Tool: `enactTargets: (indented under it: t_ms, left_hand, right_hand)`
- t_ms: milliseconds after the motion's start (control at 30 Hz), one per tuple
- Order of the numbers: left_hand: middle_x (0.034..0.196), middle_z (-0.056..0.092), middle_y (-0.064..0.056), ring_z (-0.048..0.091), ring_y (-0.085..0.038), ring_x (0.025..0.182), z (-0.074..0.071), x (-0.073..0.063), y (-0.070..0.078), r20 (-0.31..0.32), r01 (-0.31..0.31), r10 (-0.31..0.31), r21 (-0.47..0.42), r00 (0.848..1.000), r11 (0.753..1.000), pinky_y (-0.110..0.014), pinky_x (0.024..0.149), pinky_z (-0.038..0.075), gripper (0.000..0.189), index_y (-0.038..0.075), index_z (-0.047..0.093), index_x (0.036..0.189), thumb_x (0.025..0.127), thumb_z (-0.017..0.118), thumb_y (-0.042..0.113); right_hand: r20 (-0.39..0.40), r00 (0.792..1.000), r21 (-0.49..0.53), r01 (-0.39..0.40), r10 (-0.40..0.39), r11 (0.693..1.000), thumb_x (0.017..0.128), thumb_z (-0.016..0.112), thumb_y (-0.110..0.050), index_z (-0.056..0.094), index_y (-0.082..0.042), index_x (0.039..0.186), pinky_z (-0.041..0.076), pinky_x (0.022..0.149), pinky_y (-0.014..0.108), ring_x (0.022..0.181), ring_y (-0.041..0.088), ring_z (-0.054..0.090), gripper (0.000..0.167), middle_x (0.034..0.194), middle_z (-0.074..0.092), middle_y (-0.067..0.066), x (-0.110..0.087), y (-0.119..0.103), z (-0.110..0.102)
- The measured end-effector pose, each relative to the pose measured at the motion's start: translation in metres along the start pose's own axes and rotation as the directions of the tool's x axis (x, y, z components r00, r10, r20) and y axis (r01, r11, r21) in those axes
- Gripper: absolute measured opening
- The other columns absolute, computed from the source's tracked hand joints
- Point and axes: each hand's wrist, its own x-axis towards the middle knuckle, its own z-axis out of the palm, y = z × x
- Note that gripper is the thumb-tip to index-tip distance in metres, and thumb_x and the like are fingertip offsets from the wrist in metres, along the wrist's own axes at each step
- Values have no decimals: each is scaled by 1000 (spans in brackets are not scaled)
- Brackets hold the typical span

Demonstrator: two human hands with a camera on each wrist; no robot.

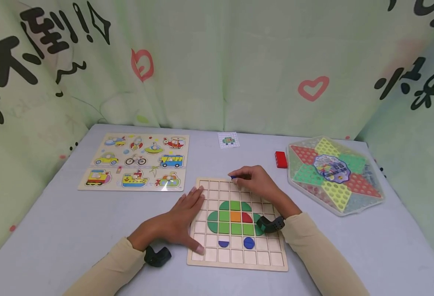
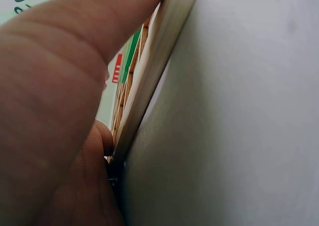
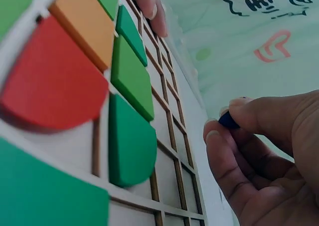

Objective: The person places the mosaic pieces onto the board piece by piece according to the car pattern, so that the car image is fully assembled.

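Observation:
A wooden grid board [image 1: 239, 258] lies on the table with green, orange and red pieces forming a turtle-like shape in its middle. Below that shape sit a blue half-circle piece [image 1: 223, 243] and a round blue shape [image 1: 249, 243]. My left hand [image 1: 176, 220] rests on the board's left edge, fingers spread. Over the board's far edge, my right hand [image 1: 257, 181] pinches a small blue piece [image 3: 229, 120] between thumb and fingertips. In the right wrist view the red piece [image 3: 55, 79] and orange piece [image 3: 82, 24] stand close to the camera.
A picture puzzle board [image 1: 133, 162] with vehicles lies at the back left. A small pattern card [image 1: 228, 140] is behind the grid board. To the right are a red box [image 1: 281, 159] and a hexagonal checkers case [image 1: 335, 176]. Printed curtains [image 1: 224, 82] surround the table.

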Motion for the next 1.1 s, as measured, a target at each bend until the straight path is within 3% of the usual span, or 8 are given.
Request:
enactTargets:
  t_ms: [233,667,900,1100]
  left_hand:
    - [162,-10,-6,-15,-23,146,-1,-1,0,-3,1,-1,14,1000,1000,-44,116,-4,131,4,11,156,63,78,68]
    - [162,-13,-4,-17,-20,145,0,0,-1,4,8,-8,10,1000,1000,-41,116,-5,134,4,7,156,63,77,70]
    - [162,-12,-7,-17,-24,146,-1,-1,-2,-1,-19,19,5,1000,1000,-44,116,-5,132,1,8,155,64,77,69]
    - [162,-12,-9,-16,-25,146,-1,-2,-2,-4,-33,33,3,999,999,-45,116,-5,132,0,9,155,65,77,68]
  right_hand:
    - [104,994,-50,41,-35,998,91,67,-4,75,-7,109,52,79,28,89,19,60,20,102,70,1,-11,-5,4]
    - [250,965,-90,99,-74,991,89,69,-6,75,-13,100,51,83,31,87,13,60,14,96,68,-7,-34,-18,16]
    - [328,936,-23,143,-128,989,89,71,-8,75,-10,99,52,76,27,84,12,61,11,94,68,-7,-44,-24,20]
    - [355,914,29,198,-195,980,89,71,-4,74,-10,98,53,78,27,83,11,61,12,95,67,-6,-52,-23,26]
